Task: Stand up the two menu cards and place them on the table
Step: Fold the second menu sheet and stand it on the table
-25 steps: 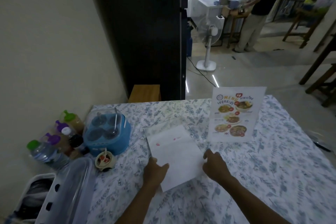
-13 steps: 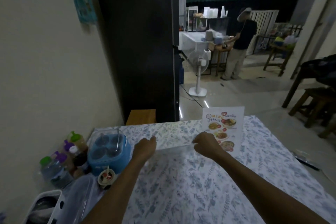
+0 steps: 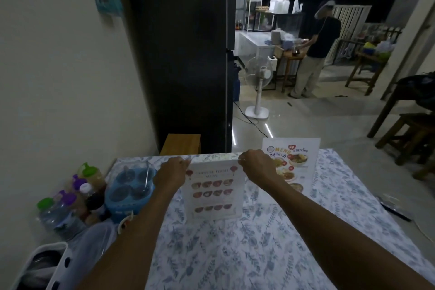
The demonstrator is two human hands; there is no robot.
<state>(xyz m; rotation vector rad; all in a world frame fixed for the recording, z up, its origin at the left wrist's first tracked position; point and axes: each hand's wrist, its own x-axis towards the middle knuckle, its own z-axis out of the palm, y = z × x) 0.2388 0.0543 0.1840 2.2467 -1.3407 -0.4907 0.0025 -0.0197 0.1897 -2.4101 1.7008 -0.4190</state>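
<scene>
Head: both hands pinch upright menu card top corners

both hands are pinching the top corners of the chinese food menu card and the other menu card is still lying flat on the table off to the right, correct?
Not quite. The head view shows the other menu card already standing upright on the table, not lying flat. The rest holds: the left hand and right hand pinch the top corners of the Chinese food menu card, and the other card is off to the right.

near menu card: standing upright at frame centre, food-photo grid facing camera
far menu card: standing upright, right of centre, behind
</scene>
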